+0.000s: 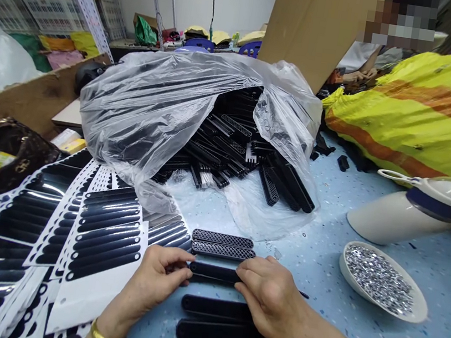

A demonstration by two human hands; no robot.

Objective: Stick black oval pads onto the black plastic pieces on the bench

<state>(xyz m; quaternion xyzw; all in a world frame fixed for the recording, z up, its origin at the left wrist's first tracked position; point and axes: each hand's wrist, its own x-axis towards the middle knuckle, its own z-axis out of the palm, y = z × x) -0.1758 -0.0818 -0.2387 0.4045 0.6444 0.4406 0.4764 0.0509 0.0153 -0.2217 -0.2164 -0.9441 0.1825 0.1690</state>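
A long black plastic strip-shaped piece (214, 272) with rounded ends lies level between my hands. My left hand (167, 270) pinches its left end between thumb and fingers. My right hand (265, 286) is closed over its right end, and a thin dark tip sticks out beyond that hand. Just behind are two black pieces (222, 244) with a lattice face up, side by side. Nearer me lie two smooth black pieces (214, 321), their right ends partly covered by my right hand. Sheets of black strip stickers (110, 231) fan out left of my left hand.
A clear plastic bag (145, 107) spills many black pieces (229, 141) at the back. To the right are a white bowl (344, 267) of small shiny metal parts, a tilted white jug (395, 218) and a yellow sack (440, 104). A brown handbag (31, 147) sits left; another person is behind.
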